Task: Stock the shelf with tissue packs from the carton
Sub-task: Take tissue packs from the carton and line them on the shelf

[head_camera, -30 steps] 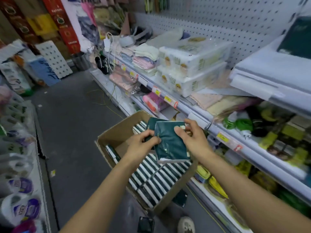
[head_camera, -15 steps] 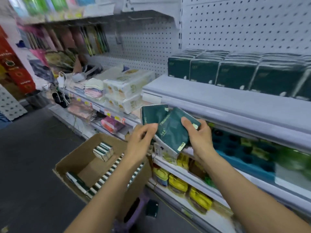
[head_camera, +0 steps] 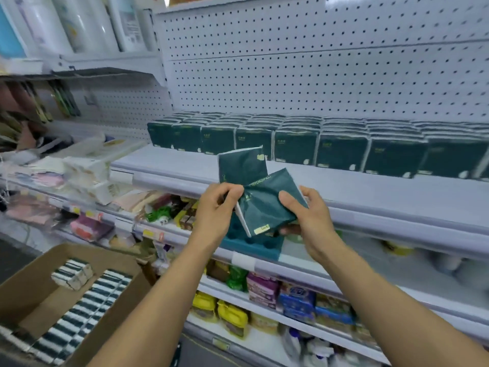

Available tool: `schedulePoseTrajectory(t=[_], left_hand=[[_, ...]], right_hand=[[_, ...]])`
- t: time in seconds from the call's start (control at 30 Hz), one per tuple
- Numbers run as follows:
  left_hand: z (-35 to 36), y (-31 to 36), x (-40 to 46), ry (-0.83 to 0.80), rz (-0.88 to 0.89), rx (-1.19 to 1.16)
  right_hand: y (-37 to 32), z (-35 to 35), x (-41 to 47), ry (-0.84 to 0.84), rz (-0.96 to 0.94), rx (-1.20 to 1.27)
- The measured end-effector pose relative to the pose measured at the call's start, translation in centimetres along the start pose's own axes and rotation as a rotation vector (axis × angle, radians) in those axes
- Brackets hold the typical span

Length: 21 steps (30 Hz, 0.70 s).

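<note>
I hold two dark green tissue packs in front of the grey shelf (head_camera: pixel 304 186). My left hand (head_camera: pixel 217 210) pinches the lower edge of the upright pack (head_camera: pixel 242 165). My right hand (head_camera: pixel 307 215) grips the tilted pack (head_camera: pixel 267 205), fingers over its right side and thumb beneath. Both packs overlap at chest height, just before the shelf's front lip. A row of the same green packs (head_camera: pixel 291 144) stands along the back of the shelf. The brown carton (head_camera: pixel 29 282) sits at lower left with striped pack edges (head_camera: pixel 87 308) showing inside.
White pegboard (head_camera: pixel 317 75) rises behind the shelf. White tissue bundles (head_camera: pixel 90 168) lie on the shelf to the left. Lower shelves hold a teal tray (head_camera: pixel 254 245) and coloured packets (head_camera: pixel 232 316). Rolls (head_camera: pixel 79 22) stand on a high shelf at top left.
My head has turned from the carton up to the shelf. Both hands have lifted the two packs higher, and the packs have spread apart, one upright and one tilted.
</note>
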<state>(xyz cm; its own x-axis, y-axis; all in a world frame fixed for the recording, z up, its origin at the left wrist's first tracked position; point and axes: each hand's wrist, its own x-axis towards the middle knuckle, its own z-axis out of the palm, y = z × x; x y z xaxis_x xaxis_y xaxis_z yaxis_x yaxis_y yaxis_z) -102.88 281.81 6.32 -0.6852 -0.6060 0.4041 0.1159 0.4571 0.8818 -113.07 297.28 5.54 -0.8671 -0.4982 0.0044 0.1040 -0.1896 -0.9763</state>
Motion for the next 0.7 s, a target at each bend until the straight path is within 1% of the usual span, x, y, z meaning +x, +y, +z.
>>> schedulePoseTrajectory(t=[0.13, 0.27, 0.3, 0.37, 0.43, 0.5, 0.57, 0.63, 0.7], left_hand=[[5.9, 2.9, 0.9, -0.114, 0.007, -0.011], [10.8, 5.3, 1.8, -0.222, 0.050, -0.032], [12.1, 5.8, 2.2, -0.236, 0.069, -0.033], [13.5, 6.6, 2.8, -0.215, 0.095, -0.021], [14.9, 7.4, 3.6, -0.225, 0.137, -0.026], [16.4, 7.8, 4.4, -0.294, 0.181, -0.026], [17.9, 7.7, 5.4, -0.358, 0.167, -0.031], [19.3, 7.1, 6.4, -0.432, 0.139, -0.046], [20.4, 6.7, 7.2, -0.530, 0.135, -0.126]], right_hand=[[-3.2, -6.9, -0.3, -0.035, -0.025, -0.142], [-5.6, -12.1, -0.5, 0.019, -0.063, -0.227], [-6.4, -13.4, -0.5, 0.047, -0.087, -0.236], [-7.4, -15.3, -0.5, 0.103, -0.130, -0.259], [-8.3, -17.9, -0.3, 0.202, -0.180, -0.294], [-8.9, -20.3, 0.1, 0.304, -0.210, -0.327], [-9.1, -22.5, 0.6, 0.375, -0.196, -0.363], [-9.1, -24.1, 1.2, 0.403, -0.168, -0.396], [-9.2, -25.3, 1.8, 0.414, -0.142, -0.412]])
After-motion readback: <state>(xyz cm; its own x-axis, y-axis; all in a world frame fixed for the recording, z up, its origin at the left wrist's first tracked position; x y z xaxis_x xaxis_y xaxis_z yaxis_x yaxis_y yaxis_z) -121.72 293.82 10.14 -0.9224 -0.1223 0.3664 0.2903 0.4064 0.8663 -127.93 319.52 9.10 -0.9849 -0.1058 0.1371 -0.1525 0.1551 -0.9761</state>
